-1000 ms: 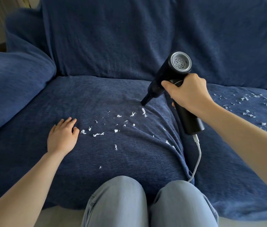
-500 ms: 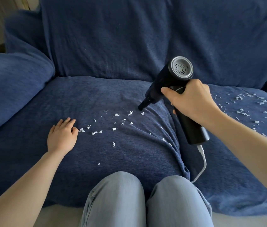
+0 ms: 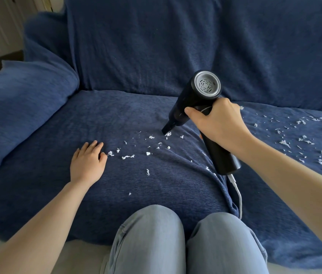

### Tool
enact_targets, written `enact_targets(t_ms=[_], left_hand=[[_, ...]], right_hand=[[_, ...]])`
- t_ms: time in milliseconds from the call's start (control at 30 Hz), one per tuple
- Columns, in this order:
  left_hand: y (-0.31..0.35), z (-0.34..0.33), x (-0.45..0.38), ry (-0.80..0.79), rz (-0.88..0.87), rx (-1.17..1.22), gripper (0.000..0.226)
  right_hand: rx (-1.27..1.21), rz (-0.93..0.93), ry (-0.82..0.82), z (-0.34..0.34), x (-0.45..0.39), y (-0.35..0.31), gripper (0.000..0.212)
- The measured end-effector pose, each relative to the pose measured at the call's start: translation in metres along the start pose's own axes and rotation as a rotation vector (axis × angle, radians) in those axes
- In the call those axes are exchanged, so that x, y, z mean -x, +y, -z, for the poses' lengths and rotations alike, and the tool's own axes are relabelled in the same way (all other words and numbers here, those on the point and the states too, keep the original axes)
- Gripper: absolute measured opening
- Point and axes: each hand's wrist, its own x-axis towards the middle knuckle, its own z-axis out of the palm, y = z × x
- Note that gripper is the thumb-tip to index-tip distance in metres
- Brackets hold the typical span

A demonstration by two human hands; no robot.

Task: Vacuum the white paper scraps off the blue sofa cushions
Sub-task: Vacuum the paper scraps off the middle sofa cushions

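Left hand [image 3: 88, 162] lies flat, fingers straight, on the left sofa cushion [image 3: 61, 135]. Paper scraps [image 3: 148, 144] are scattered just beside it. Right hand [image 3: 218, 123] grips the black vacuum [image 3: 192, 101], nozzle at the scraps. More scraps litter the right cushion [image 3: 294, 184].

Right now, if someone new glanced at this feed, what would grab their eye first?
Probably the black handheld vacuum gripped by the right hand, its nozzle down at the white paper scraps strewn across the middle of the left seat cushion. Next, the denser scatter of scraps on the right seat cushion. The left hand rests flat on the left cushion, beside the nearest scraps.
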Motion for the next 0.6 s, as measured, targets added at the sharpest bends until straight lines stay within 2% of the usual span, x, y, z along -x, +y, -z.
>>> enact_targets(t_ms=[600], left_hand=[[-0.001,-0.003,0.003,0.039,-0.004,0.017,0.045]], right_hand=[[-0.078,0.065,-0.085,-0.034,0.004,-0.044,0.043]])
